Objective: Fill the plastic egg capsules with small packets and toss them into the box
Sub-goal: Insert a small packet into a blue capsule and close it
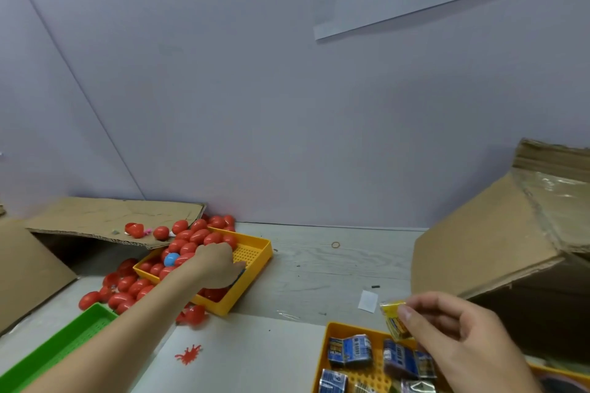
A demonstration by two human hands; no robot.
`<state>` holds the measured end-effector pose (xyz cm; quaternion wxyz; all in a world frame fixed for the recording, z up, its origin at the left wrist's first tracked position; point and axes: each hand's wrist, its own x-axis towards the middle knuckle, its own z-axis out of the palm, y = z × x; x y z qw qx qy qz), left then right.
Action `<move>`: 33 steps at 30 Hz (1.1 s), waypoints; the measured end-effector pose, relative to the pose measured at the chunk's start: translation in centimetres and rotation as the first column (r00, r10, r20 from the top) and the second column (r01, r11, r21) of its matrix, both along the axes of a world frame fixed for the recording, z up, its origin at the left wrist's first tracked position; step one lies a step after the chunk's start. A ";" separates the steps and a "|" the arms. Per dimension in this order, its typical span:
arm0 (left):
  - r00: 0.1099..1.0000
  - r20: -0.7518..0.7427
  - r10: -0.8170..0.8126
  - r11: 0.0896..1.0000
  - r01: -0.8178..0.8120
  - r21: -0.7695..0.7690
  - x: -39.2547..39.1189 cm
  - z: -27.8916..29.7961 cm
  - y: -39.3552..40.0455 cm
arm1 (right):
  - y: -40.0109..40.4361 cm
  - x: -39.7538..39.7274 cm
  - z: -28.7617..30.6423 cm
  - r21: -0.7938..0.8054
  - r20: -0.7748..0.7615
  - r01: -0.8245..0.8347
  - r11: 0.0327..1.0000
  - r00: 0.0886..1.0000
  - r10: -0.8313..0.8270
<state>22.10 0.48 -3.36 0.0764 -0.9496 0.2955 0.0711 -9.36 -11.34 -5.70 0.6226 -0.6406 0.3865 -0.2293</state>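
Egg capsules [191, 241], red with one blue among them, heaped in the yellow tray [255, 257] near the table's far left edge and spilling over its rim onto the grey table [319, 265]; the left hand [217, 265] is down in that tray, fingers curled over the heap, though whether it has one gripped cannot be told from here; the right hand [447, 329] is up near the front right corner, pinching a small yellow packet [394, 317] between thumb and fingers, above a second yellow tray [332, 332] of blue packets [349, 349]. So capsule left, packet right, well apart; the two must meet in the middle. The eggs lie long axis every which way, so the left hand, plainly the nearer, likely has to turn one to open it. A big cardboard box [485, 233] tilts at the right edge, its mouth facing the near side; a green tray [64, 344] sits front left; loose cardboard [95, 217] and a plain pale wall [255, 73] behind.
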 end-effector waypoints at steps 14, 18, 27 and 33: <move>0.968 -0.219 -0.122 0.339 -0.167 -0.926 -10.1 6.2 -1.3 | -0.1 -0.1 0.1 0.049 0.092 0.008 0.999 0.996 -0.013; 0.811 -0.520 -0.268 0.109 -0.511 -0.853 -16.9 2.9 -2.4 | -0.1 -0.4 0.3 0.100 0.143 -0.013 0.995 0.990 -0.001; 0.541 -0.749 -0.383 -0.009 -0.813 -0.582 -20.1 -1.6 -4.0 | -0.3 -0.5 -0.2 0.098 0.227 0.018 0.995 0.973 -0.040; 0.668 -0.611 -0.424 0.129 -0.623 -0.771 -19.9 -2.4 -4.0 | 0.0 0.0 -0.1 0.138 0.300 0.006 0.990 0.953 -0.047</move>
